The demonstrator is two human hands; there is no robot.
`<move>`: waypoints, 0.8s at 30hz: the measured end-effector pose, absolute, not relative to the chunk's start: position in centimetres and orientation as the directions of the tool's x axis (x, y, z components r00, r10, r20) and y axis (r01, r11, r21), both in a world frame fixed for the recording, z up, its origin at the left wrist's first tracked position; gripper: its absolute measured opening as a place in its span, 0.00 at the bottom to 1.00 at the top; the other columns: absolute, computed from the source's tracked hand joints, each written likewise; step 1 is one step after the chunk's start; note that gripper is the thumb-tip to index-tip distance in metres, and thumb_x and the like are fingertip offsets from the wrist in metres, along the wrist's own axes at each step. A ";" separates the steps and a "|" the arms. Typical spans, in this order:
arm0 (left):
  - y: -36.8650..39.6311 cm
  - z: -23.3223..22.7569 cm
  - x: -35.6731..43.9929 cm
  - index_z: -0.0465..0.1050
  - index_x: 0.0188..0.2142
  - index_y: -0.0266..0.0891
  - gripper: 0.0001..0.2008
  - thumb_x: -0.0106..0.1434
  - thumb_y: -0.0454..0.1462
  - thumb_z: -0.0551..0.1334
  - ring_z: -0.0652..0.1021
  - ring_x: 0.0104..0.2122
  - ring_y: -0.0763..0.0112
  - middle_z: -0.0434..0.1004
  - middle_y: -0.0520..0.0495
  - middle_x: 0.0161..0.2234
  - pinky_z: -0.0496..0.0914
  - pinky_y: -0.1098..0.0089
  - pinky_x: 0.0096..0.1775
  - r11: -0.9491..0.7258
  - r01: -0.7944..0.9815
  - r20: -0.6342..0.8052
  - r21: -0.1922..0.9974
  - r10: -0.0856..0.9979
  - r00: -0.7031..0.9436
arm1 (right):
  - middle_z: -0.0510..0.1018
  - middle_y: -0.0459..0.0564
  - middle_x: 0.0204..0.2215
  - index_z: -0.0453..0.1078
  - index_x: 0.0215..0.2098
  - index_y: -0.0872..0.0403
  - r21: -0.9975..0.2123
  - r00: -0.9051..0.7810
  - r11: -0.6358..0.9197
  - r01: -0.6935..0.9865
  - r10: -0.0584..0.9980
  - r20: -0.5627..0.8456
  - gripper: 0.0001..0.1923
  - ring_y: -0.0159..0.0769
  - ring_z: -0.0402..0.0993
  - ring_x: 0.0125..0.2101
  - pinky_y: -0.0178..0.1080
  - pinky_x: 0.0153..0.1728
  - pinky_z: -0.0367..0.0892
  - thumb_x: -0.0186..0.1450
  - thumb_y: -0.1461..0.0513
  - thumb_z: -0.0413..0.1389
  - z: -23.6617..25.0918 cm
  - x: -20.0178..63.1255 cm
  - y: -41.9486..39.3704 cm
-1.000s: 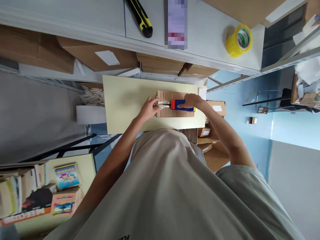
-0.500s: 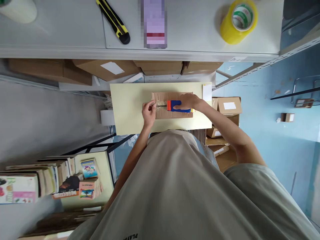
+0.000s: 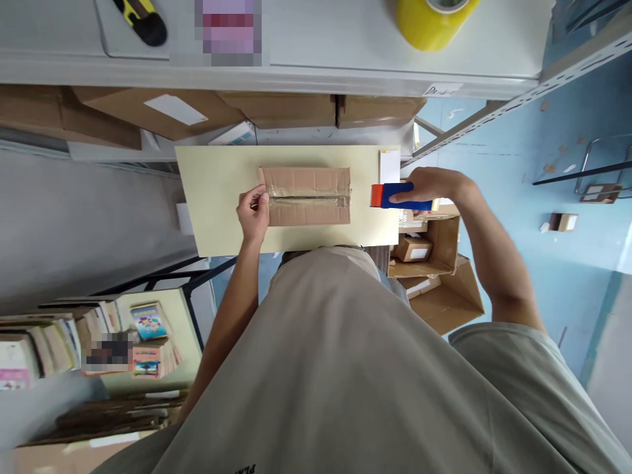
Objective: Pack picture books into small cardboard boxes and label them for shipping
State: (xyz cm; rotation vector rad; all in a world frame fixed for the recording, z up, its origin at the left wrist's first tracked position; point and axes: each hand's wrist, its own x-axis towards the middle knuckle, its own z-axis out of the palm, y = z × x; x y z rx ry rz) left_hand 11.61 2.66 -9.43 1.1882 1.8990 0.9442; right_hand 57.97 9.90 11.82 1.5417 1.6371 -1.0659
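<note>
A small brown cardboard box [image 3: 311, 214] lies on the pale yellow tabletop [image 3: 215, 227]. Clear shiny tape [image 3: 306, 197] runs lengthwise over its middle, along a dark seam. My left hand [image 3: 253, 214] is closed at the box's left end, thumb against the edge where the tape lies. Past the other end, my right hand [image 3: 434, 184] grips a blue tape dispenser [image 3: 402, 197] with an orange, toothed front. The dispenser is apart from the box, over the table's right edge. Whether tape still stretches between them cannot be made out.
Above the table, a grey shelf [image 3: 316, 78] holds a yellow tape roll [image 3: 429, 26] and a utility knife [image 3: 143, 23]. Cardboard boxes [image 3: 281, 110] stand beneath it. Open cartons [image 3: 439, 243] are at right; books [image 3: 151, 322] lie at lower left.
My right hand has carried the tape dispenser rightward, off the box and past its right end. The taped seam now shows. My left hand stays at the box's left end; the view has shifted.
</note>
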 end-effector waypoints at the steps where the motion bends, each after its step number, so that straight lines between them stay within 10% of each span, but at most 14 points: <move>1: 2.7 -9.4 11.7 0.87 0.57 0.41 0.17 0.76 0.48 0.71 0.85 0.47 0.63 0.84 0.41 0.52 0.81 0.67 0.55 0.322 0.444 -0.172 0.836 0.922 -0.346 | 0.88 0.61 0.31 0.88 0.42 0.57 -0.118 -0.100 -0.007 0.993 0.485 -0.869 0.38 0.51 0.86 0.36 0.50 0.43 0.78 0.73 0.30 0.67 10.9 57.8 9.9; 14: 2.8 -10.4 11.6 0.87 0.57 0.42 0.15 0.75 0.35 0.67 0.86 0.48 0.61 0.86 0.41 0.53 0.83 0.60 0.57 0.352 0.578 -0.111 0.736 0.905 -0.410 | 0.88 0.65 0.40 0.87 0.55 0.63 -0.151 -0.164 0.075 0.986 0.638 -0.753 0.37 0.59 0.86 0.49 0.53 0.53 0.78 0.75 0.37 0.68 2.2 55.6 8.6; 24: 2.7 -9.5 12.9 0.82 0.55 0.42 0.14 0.82 0.48 0.66 0.84 0.52 0.55 0.81 0.35 0.55 0.81 0.57 0.61 0.314 0.653 -0.046 0.690 0.918 -0.393 | 0.90 0.70 0.46 0.85 0.56 0.60 -0.170 -0.114 0.018 0.985 0.811 -0.574 0.22 0.63 0.88 0.51 0.53 0.51 0.78 0.81 0.49 0.65 -1.0 50.6 2.6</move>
